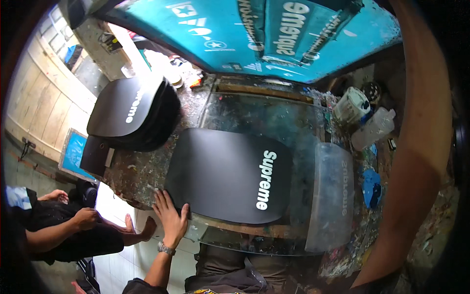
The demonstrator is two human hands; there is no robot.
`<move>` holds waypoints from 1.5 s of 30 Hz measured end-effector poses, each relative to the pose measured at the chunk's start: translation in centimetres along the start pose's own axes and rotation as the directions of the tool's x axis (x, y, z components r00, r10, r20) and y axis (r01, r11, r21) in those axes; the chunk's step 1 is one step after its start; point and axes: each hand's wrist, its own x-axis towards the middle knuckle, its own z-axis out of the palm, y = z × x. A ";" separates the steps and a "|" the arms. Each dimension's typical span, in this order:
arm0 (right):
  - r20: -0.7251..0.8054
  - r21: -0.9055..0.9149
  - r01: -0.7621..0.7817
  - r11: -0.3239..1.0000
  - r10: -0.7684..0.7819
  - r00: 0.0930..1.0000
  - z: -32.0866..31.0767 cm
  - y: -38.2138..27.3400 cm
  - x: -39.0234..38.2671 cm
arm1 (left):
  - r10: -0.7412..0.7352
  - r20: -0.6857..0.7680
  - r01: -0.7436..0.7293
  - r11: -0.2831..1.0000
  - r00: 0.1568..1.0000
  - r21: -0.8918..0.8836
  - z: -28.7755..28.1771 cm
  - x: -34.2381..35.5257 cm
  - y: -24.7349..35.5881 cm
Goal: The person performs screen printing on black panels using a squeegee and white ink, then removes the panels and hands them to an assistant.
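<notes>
A black flat panel [220,171] with rounded corners and white lettering near its right side lies on a glass plate [303,181]. At the panel's lower left edge my left hand [170,215] rests with fingers apart, the fingertips touching or very near that edge; a metal watch is on the wrist. My right forearm [421,147] rises along the right side of the view, and its hand is out of the picture above. Beyond the glass stands a tilted teal printing screen [220,49] with stencil shapes in its mesh.
A stack of similar black panels [122,108] sits at the left. A translucent strip [333,196] lies on the glass's right side. Beside it are a white tub [351,105], a plastic bottle [374,128] and a blue scrap [371,188]. Another person [73,225] sits at lower left.
</notes>
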 end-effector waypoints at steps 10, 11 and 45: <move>-0.006 0.179 -0.175 0.968 0.179 0.984 0.2 2.2 -1.5 | -0.173 -0.280 -0.252 0.171 0.944 -0.953 -5.4 2.4 14.3; -0.008 0.205 -0.185 0.961 0.191 0.982 0.4 2.5 -1.4 | -0.282 -0.362 -0.329 0.160 0.888 -0.931 -7.2 3.7 15.7; 0.086 0.206 -0.305 0.930 0.293 0.952 -0.3 4.9 0.6 | -0.244 -0.791 -0.212 0.881 0.561 -0.423 -21.2 33.0 -12.5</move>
